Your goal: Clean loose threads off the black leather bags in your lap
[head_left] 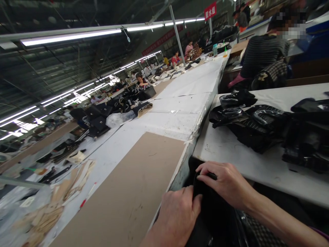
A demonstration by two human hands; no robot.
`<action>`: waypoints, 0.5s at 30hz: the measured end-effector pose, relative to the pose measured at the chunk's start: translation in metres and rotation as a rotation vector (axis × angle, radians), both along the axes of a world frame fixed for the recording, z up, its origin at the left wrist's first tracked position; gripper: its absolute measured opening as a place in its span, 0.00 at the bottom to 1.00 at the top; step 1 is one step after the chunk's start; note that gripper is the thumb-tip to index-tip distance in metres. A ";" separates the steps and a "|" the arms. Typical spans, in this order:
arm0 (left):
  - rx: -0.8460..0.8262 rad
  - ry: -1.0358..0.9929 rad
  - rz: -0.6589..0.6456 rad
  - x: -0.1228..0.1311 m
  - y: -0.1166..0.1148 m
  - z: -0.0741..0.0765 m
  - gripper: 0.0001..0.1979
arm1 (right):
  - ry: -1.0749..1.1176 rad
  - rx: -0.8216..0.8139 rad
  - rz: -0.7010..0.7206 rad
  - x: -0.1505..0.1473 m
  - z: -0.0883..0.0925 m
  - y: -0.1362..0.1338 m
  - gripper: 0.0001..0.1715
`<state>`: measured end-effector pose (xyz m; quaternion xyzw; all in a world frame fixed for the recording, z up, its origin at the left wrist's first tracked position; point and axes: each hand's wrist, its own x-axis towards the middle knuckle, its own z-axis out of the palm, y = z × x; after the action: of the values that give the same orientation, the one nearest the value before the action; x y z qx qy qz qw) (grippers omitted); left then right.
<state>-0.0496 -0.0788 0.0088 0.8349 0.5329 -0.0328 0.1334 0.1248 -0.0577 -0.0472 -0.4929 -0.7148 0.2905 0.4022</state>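
Left hand and the black piece lie nearest the lens, at the bottom of the view. Left thumb rests against the piece, fingers curled over its rim; narrow grip, holding the edge, fingertips mostly hidden. Right hand is just beyond: thumb and forefinger pinched on the same rim, other fingers bent close. Location of piece: in the gap between the long table and the side table, lower part lost in shadow; cannot tell whether anything beneath supports it. Checked cloth shows below the right forearm. Brown board lies flat on the long table, its edge beside the left hand. Black bundles sit on the side table, beyond the right hand; red-and-white pen and tan strips lie well to the left, apart from both hands. Possible faults, by judgement: (1) rim slipping out of the right pinch, since contact there is small; (2) edge creasing or stretching unevenly if the two hands pull against each other; (3) piece scuffing or snagging on the table edge, which looks ragged and taped close by; (4) misalignment going unnoticed, black on black in poor light; (5) piece dropping into the gap if both grips loosen together, given no visible support.
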 end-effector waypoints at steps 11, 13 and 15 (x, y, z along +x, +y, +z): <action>-0.047 -0.313 0.001 0.000 0.018 -0.014 0.10 | -0.033 0.066 0.231 0.019 0.004 0.006 0.08; -0.064 -0.324 0.007 0.000 0.018 -0.013 0.10 | -0.029 0.078 0.250 0.021 0.003 0.006 0.09; -0.078 -0.321 0.007 0.001 0.019 -0.011 0.10 | -0.018 0.098 0.248 0.020 0.002 0.005 0.09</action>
<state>-0.0487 -0.0595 -0.0022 0.8218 0.5059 0.0810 0.2495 0.1451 -0.0525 -0.0456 -0.3829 -0.7871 0.2985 0.3804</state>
